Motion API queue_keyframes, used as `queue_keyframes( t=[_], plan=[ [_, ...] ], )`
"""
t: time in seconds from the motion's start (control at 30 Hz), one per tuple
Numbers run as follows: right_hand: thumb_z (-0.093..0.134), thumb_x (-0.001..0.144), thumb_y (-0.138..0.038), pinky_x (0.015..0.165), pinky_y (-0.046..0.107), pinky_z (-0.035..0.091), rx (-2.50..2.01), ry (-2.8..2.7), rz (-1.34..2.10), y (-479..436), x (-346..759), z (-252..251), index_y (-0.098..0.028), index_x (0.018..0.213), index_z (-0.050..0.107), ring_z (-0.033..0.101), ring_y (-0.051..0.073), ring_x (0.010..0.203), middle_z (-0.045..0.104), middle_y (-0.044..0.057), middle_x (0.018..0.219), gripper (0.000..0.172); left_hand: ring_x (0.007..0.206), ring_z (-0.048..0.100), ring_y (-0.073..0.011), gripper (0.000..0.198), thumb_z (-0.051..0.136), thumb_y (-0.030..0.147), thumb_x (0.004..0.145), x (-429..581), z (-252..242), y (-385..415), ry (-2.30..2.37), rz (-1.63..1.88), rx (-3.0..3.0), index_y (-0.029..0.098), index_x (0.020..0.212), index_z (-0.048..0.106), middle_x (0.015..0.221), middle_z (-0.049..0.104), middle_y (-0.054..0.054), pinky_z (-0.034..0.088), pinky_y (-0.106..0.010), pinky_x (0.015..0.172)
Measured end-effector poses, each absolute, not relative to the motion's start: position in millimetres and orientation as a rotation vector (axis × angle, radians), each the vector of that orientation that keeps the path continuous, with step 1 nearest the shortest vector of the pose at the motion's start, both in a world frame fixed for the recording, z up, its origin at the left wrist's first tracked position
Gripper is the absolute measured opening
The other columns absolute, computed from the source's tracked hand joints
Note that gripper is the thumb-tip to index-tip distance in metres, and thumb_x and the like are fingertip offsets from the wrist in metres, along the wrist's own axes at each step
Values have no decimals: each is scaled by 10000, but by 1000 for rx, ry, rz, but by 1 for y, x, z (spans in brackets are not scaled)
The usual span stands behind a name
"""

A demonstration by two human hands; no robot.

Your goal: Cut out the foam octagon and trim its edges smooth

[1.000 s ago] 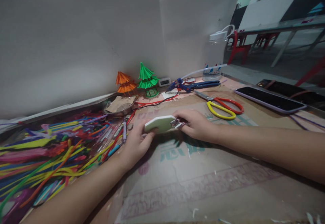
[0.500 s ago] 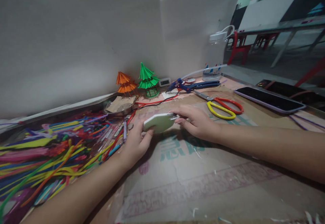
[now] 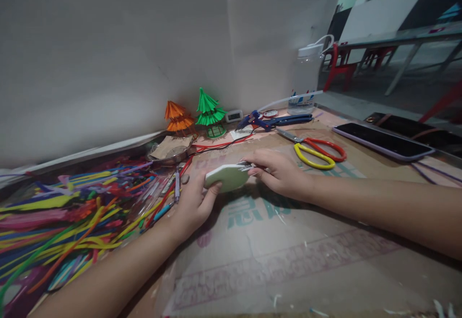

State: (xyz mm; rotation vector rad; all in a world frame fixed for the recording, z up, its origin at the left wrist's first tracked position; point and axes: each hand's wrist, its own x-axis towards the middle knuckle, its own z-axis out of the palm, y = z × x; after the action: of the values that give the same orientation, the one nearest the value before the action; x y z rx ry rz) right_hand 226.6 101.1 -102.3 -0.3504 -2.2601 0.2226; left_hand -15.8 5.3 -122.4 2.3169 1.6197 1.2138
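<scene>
My left hand (image 3: 195, 207) grips a flat, pale green disc (image 3: 229, 179) with a white rim, thumb on its near face and fingers behind. The disc is tilted above the cardboard-covered table (image 3: 281, 260). At its right edge, my right hand (image 3: 277, 171) is closed in a pinch. A small dark and whitish piece (image 3: 245, 165) shows at those fingertips, against the disc's edge; its kind is too small to tell. Right of that hand lie scissors (image 3: 314, 153) with red and yellow handles.
Colourful pipe cleaners (image 3: 72, 222) are heaped at the left. Behind stand an orange tiered model (image 3: 178, 118) and a green one (image 3: 209, 113), a blue glue gun (image 3: 258, 120) and a water bottle (image 3: 303, 77). A phone (image 3: 382, 141) lies at the right.
The disc has turned and tipped slightly in my left hand, so its outline looks rounder. My left thumb has shifted a little; my right hand stays at the edge.
</scene>
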Motion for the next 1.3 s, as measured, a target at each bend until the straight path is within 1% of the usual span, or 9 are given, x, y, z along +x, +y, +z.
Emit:
queue_keyframes(
  t=[0.3,0.47,0.67,0.8,0.93,1.13,1.3],
  plan=[
    [503,988,-289,740,316,471,-351,-2247,252,102,226,-104,-139,1109,673,621,201,821,715,88,905,257,943,652,-193,230,504,277,964,-14,-121,5,1604,1228,2270,198,1169,571,1059,693,-53,518,-283,806],
    [498,990,-295,710,295,464,-340,-2238,305,104,226,-105,-171,1045,693,621,184,778,710,62,840,237,928,650,-190,217,512,268,960,-14,-121,5,1597,1221,2292,201,1158,568,1031,694,-46,514,-290,810],
    [505,979,-312,756,329,488,-385,-2223,345,102,224,-106,-156,1103,676,641,206,836,728,95,950,263,953,654,-202,214,498,297,966,-13,-121,7,1605,1242,2210,193,1140,568,1058,691,-64,523,-296,798],
    [506,977,-301,743,330,492,-392,-2220,324,102,224,-106,-155,1097,678,639,206,817,728,94,931,256,956,654,-211,215,499,297,960,-13,-119,7,1632,1242,2234,184,1128,572,1052,692,-69,524,-307,803],
    [501,982,-305,741,333,490,-342,-2230,278,100,225,-104,-143,1099,671,637,210,822,722,99,928,262,949,656,-211,214,496,255,953,-12,-116,4,1640,1188,2361,187,1138,581,1036,700,-62,514,-324,838],
    [499,986,-309,732,326,481,-312,-2255,237,97,227,-101,-155,1090,671,631,208,817,716,86,895,254,868,668,-199,202,499,242,948,-9,-113,1,1633,1183,2406,196,1122,591,970,710,-49,520,-294,764],
    [495,987,-294,734,314,484,-342,-2246,327,99,225,-103,-171,1058,692,638,198,811,724,73,879,243,885,669,-210,199,518,264,942,-9,-116,1,1632,1188,2348,192,1112,592,974,709,-58,522,-309,777]
  ],
)
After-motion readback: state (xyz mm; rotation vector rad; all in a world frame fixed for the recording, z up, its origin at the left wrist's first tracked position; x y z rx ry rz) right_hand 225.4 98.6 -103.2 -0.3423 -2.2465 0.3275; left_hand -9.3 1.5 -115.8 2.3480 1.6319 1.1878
